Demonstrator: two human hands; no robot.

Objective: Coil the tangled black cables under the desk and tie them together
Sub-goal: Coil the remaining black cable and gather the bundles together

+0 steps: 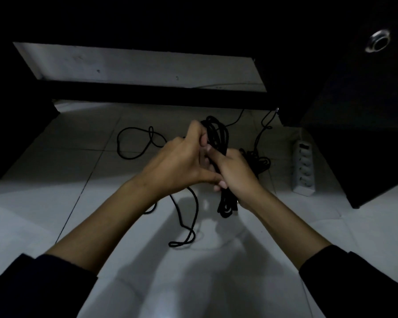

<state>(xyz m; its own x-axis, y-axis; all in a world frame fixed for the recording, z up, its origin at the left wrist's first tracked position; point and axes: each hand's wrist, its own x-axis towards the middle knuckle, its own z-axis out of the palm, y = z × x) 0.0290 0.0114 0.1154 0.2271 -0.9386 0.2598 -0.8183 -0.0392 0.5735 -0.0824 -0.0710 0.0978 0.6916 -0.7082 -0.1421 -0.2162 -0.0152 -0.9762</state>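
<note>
A bundle of coiled black cable (217,136) stands upright between my hands above the white tiled floor. My right hand (236,175) grips the middle of the bundle, and its lower loops (226,206) hang out below the fist. My left hand (182,161) pinches the cable at the bundle's upper left side. A loose black strand (186,226) drops from under my left hand and ends in a loop on the floor. Another loose loop (133,143) lies on the tiles to the left. A second heap of black cable (259,162) lies behind my right hand.
A white power strip (305,168) lies on the floor at the right, beside a dark cabinet (354,145). A dark desk crossbar (159,94) runs across the back, with the white wall (136,65) behind it. Thin cables (262,131) run up toward the desk.
</note>
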